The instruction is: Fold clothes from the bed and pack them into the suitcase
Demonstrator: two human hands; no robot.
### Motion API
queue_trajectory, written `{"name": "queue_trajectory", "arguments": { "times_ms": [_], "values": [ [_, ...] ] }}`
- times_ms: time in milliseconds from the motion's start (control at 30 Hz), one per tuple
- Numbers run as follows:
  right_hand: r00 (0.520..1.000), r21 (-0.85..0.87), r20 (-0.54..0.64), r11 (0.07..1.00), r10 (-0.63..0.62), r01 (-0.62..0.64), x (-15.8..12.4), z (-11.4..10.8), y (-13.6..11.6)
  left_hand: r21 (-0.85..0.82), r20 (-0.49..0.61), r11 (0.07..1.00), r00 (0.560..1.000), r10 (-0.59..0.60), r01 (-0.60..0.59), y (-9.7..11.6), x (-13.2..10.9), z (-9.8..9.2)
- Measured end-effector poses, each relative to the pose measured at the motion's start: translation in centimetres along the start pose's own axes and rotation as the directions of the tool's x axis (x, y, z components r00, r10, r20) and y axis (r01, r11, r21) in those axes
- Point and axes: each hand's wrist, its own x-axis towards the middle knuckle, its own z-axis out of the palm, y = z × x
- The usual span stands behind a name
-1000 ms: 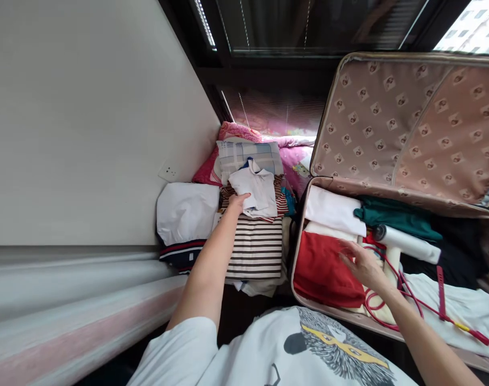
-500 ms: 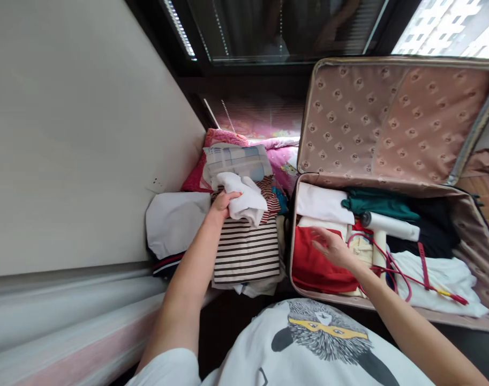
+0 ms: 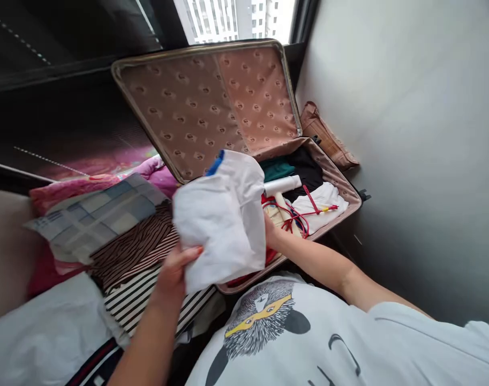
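A folded white garment with a blue collar point(image 3: 222, 217) hangs in the air over the near edge of the open suitcase point(image 3: 351, 194). My left hand point(image 3: 175, 271) grips its lower left corner, fingers closed on the cloth. My right hand point(image 3: 269, 230) is behind the garment's right side; only its wrist and the heel of the palm show, the fingers are hidden. Under the garment lies a stack of striped folded clothes point(image 3: 148, 262).
The suitcase lid point(image 3: 204, 102) stands open against the window. Inside lie a white tube point(image 3: 282, 185), red cords point(image 3: 294, 220), green, black and white clothes. A plaid pillow point(image 3: 95, 214) and pink bedding point(image 3: 67, 187) sit at left, a white folded item point(image 3: 43, 332) in front.
My left hand lifted the white garment off the striped stack and carried it right, over the suitcase. My right hand left the red cloth and went behind it. The view swung right.
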Motion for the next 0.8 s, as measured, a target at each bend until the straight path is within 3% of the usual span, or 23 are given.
{"name": "queue_trajectory", "arguments": {
  "times_ms": [33,100,167,233,333,433,500,567,633,733,800],
  "values": [
    [0.997,0.039,-0.071,0.999,-0.014,0.017,-1.5,-1.9,-1.1,0.010,0.015,1.000,1.000,-0.021,0.020,-0.4,-0.4,0.6],
    [0.995,0.158,-0.085,0.985,-0.054,0.067,-4.4,-6.1,-2.8,0.013,0.084,0.996,0.992,-0.091,0.090,-1.1,-0.8,2.0],
    [0.991,0.202,-0.103,0.974,-0.085,0.104,-7.0,-10.5,-4.3,-0.013,0.204,0.985,0.965,-0.168,0.174,-1.6,-0.8,4.6],
    [0.982,0.188,-0.158,0.974,-0.100,0.129,-9.4,-14.9,-5.9,-0.063,0.329,0.971,0.924,-0.197,0.230,-1.8,-0.2,8.9],
    [0.955,0.114,-0.273,0.982,-0.117,0.152,-12.0,-21.6,-9.2,-0.144,0.455,0.967,0.882,-0.123,0.209,-1.9,1.9,17.0],
    [0.920,-0.027,-0.366,0.990,-0.137,0.137,-12.7,-28.2,-12.4,-0.183,0.514,0.978,0.858,0.008,0.100,-2.9,5.1,24.4],
    [0.891,-0.189,-0.431,0.980,-0.142,0.065,-12.3,-32.2,-13.3,-0.110,0.518,0.991,0.856,-0.006,0.073,-4.7,7.4,27.8],
    [0.842,-0.394,-0.509,0.918,-0.180,-0.042,-11.5,-35.3,-13.1,0.048,0.459,0.994,0.882,-0.109,0.098,-7.0,9.3,30.0],
    [0.788,-0.562,-0.566,0.813,-0.241,-0.154,-10.7,-37.3,-11.7,0.189,0.362,0.974,0.914,-0.185,0.122,-9.4,10.5,31.0],
    [0.774,-0.724,-0.560,0.628,-0.295,-0.284,-10.0,-38.9,-8.9,0.340,0.258,0.939,0.956,-0.137,0.043,-12.0,11.1,31.3],
    [0.785,-0.814,-0.510,0.492,-0.351,-0.309,-9.8,-39.4,-7.4,0.424,0.250,0.905,0.965,-0.073,-0.041,-13.1,10.9,31.3]
  ]
}}
